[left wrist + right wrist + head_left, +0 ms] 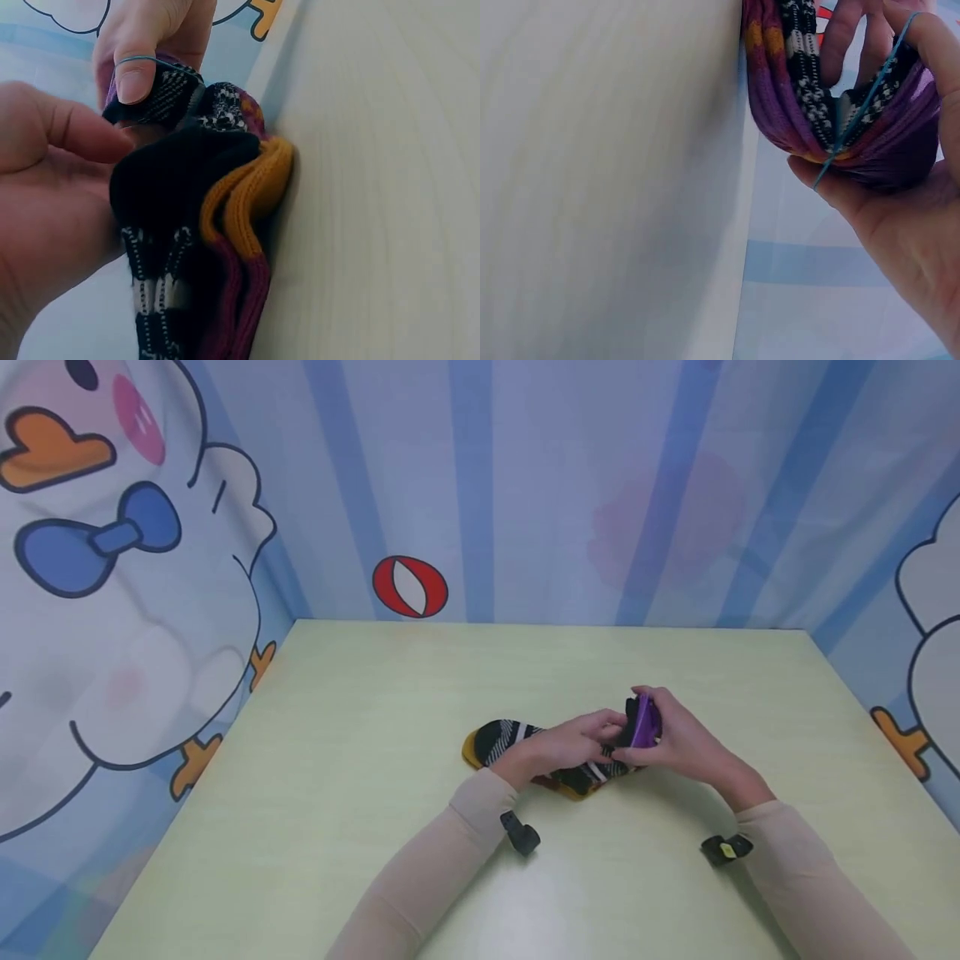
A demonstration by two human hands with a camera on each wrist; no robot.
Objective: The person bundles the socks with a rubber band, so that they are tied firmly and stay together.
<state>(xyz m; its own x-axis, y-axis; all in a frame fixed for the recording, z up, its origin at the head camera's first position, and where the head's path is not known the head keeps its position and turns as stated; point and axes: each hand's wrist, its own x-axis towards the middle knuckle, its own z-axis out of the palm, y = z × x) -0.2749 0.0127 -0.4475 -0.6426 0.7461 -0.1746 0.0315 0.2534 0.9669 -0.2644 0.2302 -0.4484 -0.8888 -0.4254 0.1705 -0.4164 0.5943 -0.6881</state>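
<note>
A stack of patterned knit socks, black and white with mustard and purple, lies on the table, one end folded up. My right hand grips the folded purple end between thumb and fingers. A thin teal band stretches between that hand's thumb and a finger, across the fold. My left hand rests over the socks, its fingers reaching toward the inside of the fold. In the left wrist view, the left thumb lies beside the black part; its other fingers are mostly hidden.
The pale table extends around the socks on every side. Behind it hangs a blue striped cloth with cartoon prints. A small black device is on the left wrist and another on the right.
</note>
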